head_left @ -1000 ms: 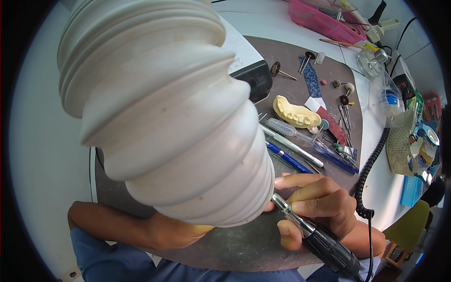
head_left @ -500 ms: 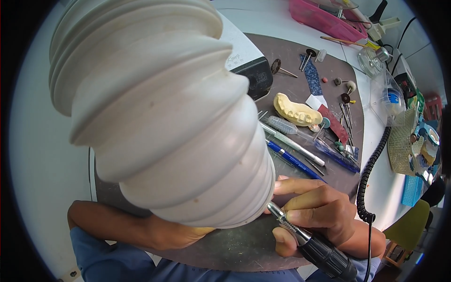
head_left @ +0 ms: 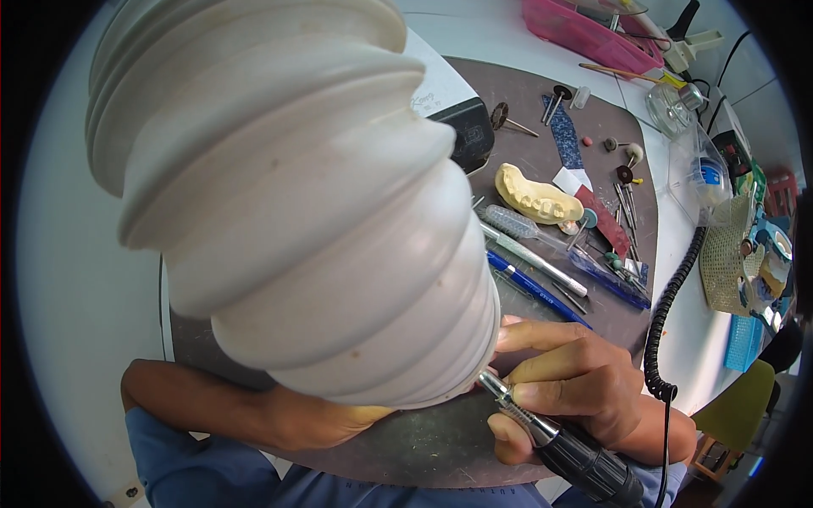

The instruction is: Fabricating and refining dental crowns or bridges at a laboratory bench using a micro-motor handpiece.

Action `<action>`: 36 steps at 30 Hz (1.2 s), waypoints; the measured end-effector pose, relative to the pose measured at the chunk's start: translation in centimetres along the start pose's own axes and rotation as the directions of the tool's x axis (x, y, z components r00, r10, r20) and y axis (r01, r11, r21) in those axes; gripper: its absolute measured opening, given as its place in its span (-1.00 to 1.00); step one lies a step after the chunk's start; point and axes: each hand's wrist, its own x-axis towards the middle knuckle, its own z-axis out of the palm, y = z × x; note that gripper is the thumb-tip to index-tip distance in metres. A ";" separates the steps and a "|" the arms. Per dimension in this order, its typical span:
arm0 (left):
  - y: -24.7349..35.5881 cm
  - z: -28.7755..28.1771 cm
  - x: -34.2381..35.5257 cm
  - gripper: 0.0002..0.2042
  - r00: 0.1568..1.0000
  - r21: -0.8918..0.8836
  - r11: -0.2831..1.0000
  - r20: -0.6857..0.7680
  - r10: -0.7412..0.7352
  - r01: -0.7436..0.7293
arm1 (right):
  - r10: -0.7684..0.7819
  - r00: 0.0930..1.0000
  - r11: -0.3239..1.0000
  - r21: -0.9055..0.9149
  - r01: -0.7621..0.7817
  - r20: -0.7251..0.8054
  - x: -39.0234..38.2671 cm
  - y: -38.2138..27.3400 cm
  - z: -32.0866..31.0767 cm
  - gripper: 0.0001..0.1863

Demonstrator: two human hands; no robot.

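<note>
My right hand (head_left: pixel 576 381) is closed round a black and silver rotary handpiece (head_left: pixel 550 436), thumb and fingers near its metal nose. That tip reaches the lower rim of a wide, white ribbed suction hose (head_left: pixel 330 237), and whatever lies beyond it is covered. From the left comes my left hand (head_left: pixel 318 419), its wrist and back showing below the hose; the hose hides its fingers and anything in them. Beyond my right hand lie a blue pen (head_left: pixel 533 289), a silver knife-like handle (head_left: pixel 542 264) and a cream dental cast (head_left: pixel 538 196) with a row of teeth.
Burs and polishing wheels (head_left: pixel 625 175) lie scattered over the dark mat (head_left: pixel 517 93). A coiled black cord (head_left: pixel 669 313) hangs at the right. Farther off stand a pink basket (head_left: pixel 584 38), a glass jar (head_left: pixel 669 110) and a woven basket (head_left: pixel 724 262). The hose blocks much of the left side.
The view has shifted very slightly, and the hose sits a touch differently in it. Both hands stay almost where they were, with the handpiece still in my right hand.
</note>
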 end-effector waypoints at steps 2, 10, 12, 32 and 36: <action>0.2 0.1 -0.4 -0.80 1.000 0.079 0.997 -0.013 -0.015 0.016 | -0.008 1.000 1.000 0.009 0.008 0.004 0.1 0.0 0.0 -0.68; -0.4 0.2 0.1 -0.87 0.999 -0.120 0.992 -0.021 -0.046 0.043 | 0.002 1.000 1.000 0.016 -0.002 0.006 0.0 -0.2 0.0 -0.67; -0.6 0.2 0.2 -0.86 0.999 -0.120 0.992 -0.016 -0.032 0.030 | 0.005 1.000 1.000 0.022 -0.005 0.020 0.1 -0.1 -0.1 -0.66; -0.7 0.0 0.1 -0.86 0.997 -0.084 0.993 0.005 -0.082 0.082 | 0.009 1.000 1.000 0.011 -0.009 0.002 0.1 -0.1 0.0 -0.68; 1.1 0.6 0.6 -0.86 0.997 -0.286 0.955 -0.036 0.074 -0.081 | -0.018 0.998 0.999 -0.035 0.020 0.064 0.4 -0.4 -0.3 -0.67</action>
